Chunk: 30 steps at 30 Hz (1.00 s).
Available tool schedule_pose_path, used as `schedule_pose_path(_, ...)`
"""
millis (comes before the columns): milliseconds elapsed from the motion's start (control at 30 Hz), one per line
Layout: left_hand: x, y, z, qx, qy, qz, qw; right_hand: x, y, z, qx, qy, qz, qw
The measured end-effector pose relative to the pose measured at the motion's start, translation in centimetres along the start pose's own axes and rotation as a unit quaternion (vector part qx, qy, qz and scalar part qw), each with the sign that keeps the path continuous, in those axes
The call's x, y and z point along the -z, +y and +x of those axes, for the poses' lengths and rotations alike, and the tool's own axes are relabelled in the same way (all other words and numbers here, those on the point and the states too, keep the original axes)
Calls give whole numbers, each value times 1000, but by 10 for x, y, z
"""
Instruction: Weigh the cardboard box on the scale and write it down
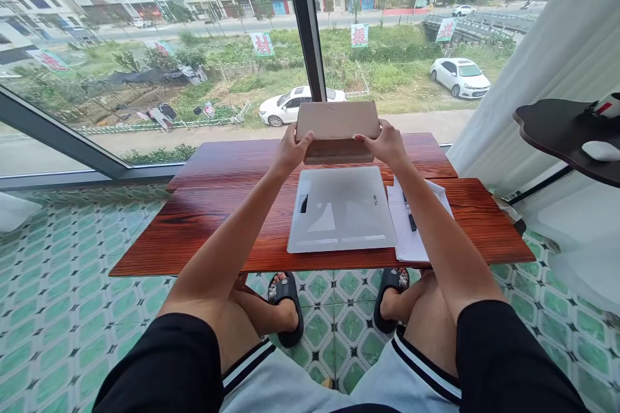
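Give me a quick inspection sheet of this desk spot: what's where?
Surface: wooden table, two reddish boards.
Job's things: tan box held up at the far edge between left hand and right hand.
Clutter: white flat device; papers with a pen.
Fingers: both hands grip the box ends.
Cables: nothing seen.
Surroundings: window, white curtain, dark shelf, green tiled floor.

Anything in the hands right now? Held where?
Yes: a tan box, gripped at its two short ends, left hand on the left end and right hand on the right, above the wooden table.
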State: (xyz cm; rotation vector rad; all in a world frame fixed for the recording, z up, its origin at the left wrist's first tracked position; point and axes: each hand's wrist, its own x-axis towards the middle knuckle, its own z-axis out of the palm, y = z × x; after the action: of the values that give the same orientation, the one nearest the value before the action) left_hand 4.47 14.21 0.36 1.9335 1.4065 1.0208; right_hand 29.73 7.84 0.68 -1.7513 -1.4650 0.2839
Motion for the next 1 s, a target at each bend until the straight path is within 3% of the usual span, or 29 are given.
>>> schedule_pose_path(167, -17, -13, 23, 20, -1, -13, 1000, -20, 12, 24, -5, -6, -9, 1000)
schedule_pose_path(367, -31, -30, 37, 49, -8, 1, 999, -39, 28, 29, -33, -31, -26, 999)
schedule_pose_path(1000, -40, -44, 28, 71, -20, 25, 997, -52, 37, 30, -36, -45, -47, 997)
